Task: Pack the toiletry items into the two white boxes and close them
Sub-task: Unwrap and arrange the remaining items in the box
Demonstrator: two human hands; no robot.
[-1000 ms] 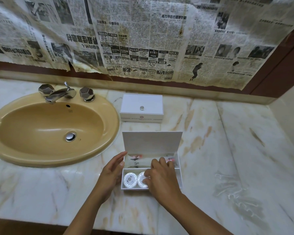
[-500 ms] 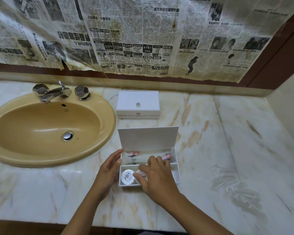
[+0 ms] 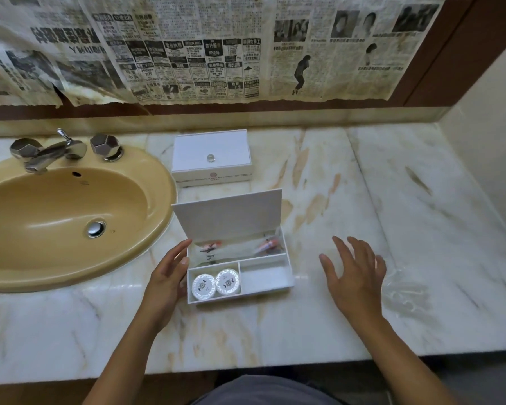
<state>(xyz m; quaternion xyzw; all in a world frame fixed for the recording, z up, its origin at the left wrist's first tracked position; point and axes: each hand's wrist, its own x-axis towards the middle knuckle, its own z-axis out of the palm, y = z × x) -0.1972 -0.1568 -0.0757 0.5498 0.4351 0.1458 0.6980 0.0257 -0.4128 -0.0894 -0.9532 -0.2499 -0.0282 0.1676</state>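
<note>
An open white box (image 3: 268, 288) stands on the marble counter with its lid (image 3: 228, 217) raised at the back. Its front left compartment holds two round wrapped soaps (image 3: 216, 284); the rear compartment holds clear wrapped packets (image 3: 240, 247) with orange-red parts. The front right compartment shows nothing inside. My left hand (image 3: 167, 276) rests with straight fingers against the box's left wall. My right hand (image 3: 354, 274) hovers to the right of the box, fingers spread, holding nothing. A second white box (image 3: 212, 156) with a small knob sits closed behind.
A tan sink (image 3: 56, 217) with a chrome tap (image 3: 56, 150) lies to the left. Clear plastic wrapping (image 3: 406, 290) lies on the counter at the right. Newspaper (image 3: 216, 48) covers the wall behind, and a side wall closes the counter's right end.
My right hand has lifted out of the open box and moved away to its right, uncovering the two soaps. My left hand stays on the box's left side.
</note>
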